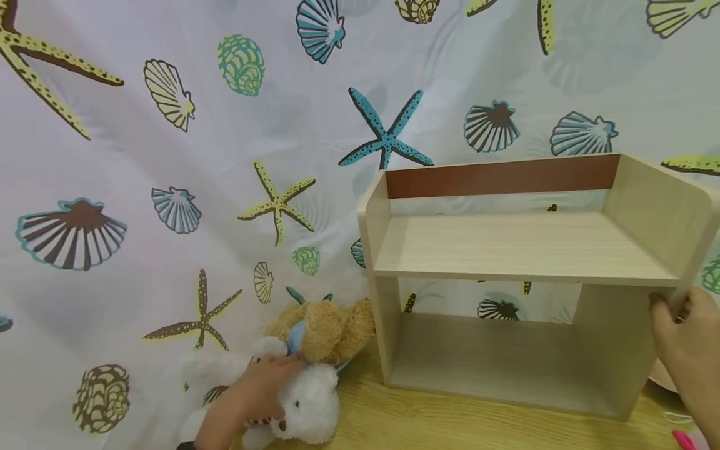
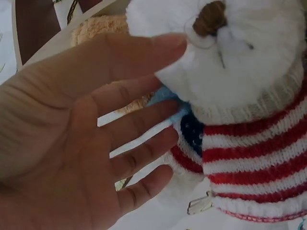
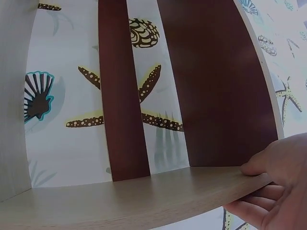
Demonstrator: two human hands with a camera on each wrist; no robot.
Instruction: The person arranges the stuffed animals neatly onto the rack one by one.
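Note:
A light wooden two-tier shelf [image 1: 523, 244] with a brown back strip stands at the right in the head view. My right hand [image 1: 689, 337] grips the edge of its right side panel, thumb on the inner face. In the right wrist view the thumb lies on one face of the board [image 3: 144, 199] and the fingers curl beneath it. At the lower left, my left hand [image 1: 264, 387] is at a white teddy bear [image 1: 315, 403]. The left wrist view shows its fingers extended beside the bear's red-and-white striped sweater [image 2: 254, 158], thumb near the muzzle.
A tan plush bear [image 1: 332, 331] lies behind the white one, close to the shelf's left side. A sheet printed with shells and starfish [image 1: 169, 156] hangs behind everything. Something bright pink [image 1: 683, 439] shows at the lower right on the yellowish wooden surface [image 1: 427, 425].

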